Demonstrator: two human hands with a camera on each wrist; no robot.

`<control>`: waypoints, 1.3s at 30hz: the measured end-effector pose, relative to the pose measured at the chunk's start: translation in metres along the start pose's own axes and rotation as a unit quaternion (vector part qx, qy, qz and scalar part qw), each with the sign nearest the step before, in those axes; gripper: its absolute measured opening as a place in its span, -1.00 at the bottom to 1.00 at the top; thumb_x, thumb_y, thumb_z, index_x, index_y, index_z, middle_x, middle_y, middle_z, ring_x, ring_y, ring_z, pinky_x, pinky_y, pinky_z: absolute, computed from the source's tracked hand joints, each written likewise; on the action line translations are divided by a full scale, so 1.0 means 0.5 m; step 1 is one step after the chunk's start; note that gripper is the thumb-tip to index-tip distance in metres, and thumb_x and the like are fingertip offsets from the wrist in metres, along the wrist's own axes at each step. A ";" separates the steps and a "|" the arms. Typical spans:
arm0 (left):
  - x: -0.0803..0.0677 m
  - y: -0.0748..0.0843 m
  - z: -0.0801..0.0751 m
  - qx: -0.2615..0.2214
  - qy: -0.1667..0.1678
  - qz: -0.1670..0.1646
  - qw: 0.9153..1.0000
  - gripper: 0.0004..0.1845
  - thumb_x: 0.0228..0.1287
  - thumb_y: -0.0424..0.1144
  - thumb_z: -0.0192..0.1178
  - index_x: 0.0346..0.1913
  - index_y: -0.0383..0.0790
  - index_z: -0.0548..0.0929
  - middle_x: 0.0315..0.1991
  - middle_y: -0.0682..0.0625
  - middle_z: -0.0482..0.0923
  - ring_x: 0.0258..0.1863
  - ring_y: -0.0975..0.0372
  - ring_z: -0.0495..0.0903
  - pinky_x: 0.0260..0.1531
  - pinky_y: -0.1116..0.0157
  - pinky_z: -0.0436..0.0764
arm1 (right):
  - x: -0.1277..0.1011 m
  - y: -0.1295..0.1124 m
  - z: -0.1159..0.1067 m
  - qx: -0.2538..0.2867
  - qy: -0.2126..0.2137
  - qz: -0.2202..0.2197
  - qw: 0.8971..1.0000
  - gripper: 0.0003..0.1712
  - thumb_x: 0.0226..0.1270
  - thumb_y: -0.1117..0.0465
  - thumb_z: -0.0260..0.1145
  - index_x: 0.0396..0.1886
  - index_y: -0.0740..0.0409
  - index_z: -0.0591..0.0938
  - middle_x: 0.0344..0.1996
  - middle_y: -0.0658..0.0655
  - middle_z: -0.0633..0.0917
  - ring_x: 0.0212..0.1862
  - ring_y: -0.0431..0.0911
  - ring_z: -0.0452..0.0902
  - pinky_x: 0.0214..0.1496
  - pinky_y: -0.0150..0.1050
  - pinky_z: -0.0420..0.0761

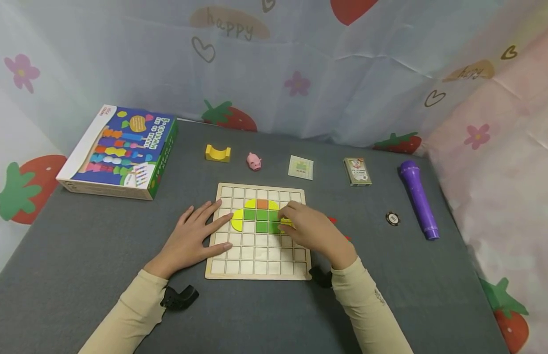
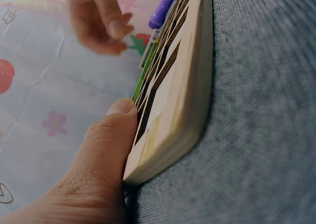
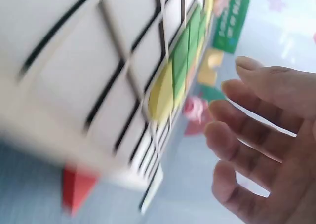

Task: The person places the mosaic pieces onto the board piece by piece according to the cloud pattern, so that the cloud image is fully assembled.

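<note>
The head view shows a square wooden board with a grid of little boxes (image 1: 258, 239) lying flat on the grey table (image 1: 79, 255). The left hand (image 1: 191, 239) lies flat on the board's left edge, its fingers straight and a bit spread, holding nothing. The left wrist view shows its thumb (image 2: 106, 140) pressed on the board's edge (image 2: 182, 95).

The right hand (image 1: 309, 230) is over the right side of the board. Its fingers are curled down around a small yellow piece (image 1: 286, 223) that sits on the board, just beside the green square tiles (image 1: 261, 220). In the right wrist view its fingers (image 3: 256, 130) look loosely bent and a bit apart.

On the board there are also yellow curved tiles (image 1: 237, 220) and one orange square tile (image 1: 262, 204).

Behind the board are a yellow arch block (image 1: 218, 153), a small pink pig toy (image 1: 253, 161), a pack of playing cards (image 1: 357, 171) and a purple toy microphone (image 1: 418, 199). A colourful toy box (image 1: 119, 150) lies at the far left.
</note>
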State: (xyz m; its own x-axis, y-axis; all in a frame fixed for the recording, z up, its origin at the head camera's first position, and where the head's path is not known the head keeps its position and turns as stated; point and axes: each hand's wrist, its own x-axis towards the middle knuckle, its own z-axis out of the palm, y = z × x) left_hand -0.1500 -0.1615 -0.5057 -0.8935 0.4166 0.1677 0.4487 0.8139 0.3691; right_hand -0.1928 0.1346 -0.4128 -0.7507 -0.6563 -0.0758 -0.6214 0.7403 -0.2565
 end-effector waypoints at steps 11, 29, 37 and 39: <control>0.000 -0.002 0.005 -0.001 0.010 0.009 1.000 -0.20 0.18 0.33 0.13 0.45 0.14 0.26 0.51 -0.07 0.04 0.48 -0.02 0.01 0.38 -0.17 -0.10 | -0.124 0.092 -0.001 0.027 -0.052 0.095 0.994 -0.60 0.17 0.21 0.43 0.02 0.17 0.60 -0.03 0.14 0.60 -0.02 0.01 0.57 0.00 -0.08 0.58; -0.001 -0.002 0.002 -0.001 0.006 0.002 1.000 -0.19 0.17 0.33 0.13 0.46 0.14 0.25 0.51 -0.07 0.03 0.48 -0.02 0.00 0.39 -0.17 -0.11 | -0.156 0.135 0.020 0.017 0.005 0.070 0.997 -0.66 0.13 0.31 0.44 -0.08 0.19 0.62 -0.14 0.11 0.60 -0.16 -0.03 0.59 -0.10 -0.08 0.59; 0.000 -0.003 0.003 -0.001 0.010 0.004 1.000 -0.19 0.17 0.33 0.14 0.45 0.14 0.26 0.50 -0.07 0.05 0.48 -0.01 0.01 0.39 -0.17 -0.10 | -0.164 0.143 0.019 0.012 0.014 0.060 0.998 -0.64 0.07 0.45 0.42 -0.08 0.22 0.62 -0.15 0.13 0.62 -0.19 -0.04 0.59 -0.16 -0.09 0.60; 0.000 -0.002 0.002 0.000 0.009 0.005 1.000 -0.20 0.18 0.33 0.13 0.45 0.14 0.25 0.50 -0.08 0.05 0.48 -0.01 0.01 0.38 -0.17 -0.10 | -0.160 0.143 0.020 0.005 0.021 0.060 0.998 -0.67 0.11 0.42 0.41 -0.09 0.21 0.62 -0.17 0.12 0.63 -0.19 -0.04 0.60 -0.15 -0.09 0.60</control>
State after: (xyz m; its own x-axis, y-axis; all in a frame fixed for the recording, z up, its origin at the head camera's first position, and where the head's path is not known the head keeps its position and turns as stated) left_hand -0.1504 -0.1621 -0.5072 -0.8893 0.4169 0.1882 0.4574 0.8097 0.3678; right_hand -0.1749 0.2386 -0.4350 -0.8281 -0.5566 -0.0665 -0.5246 0.8113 -0.2581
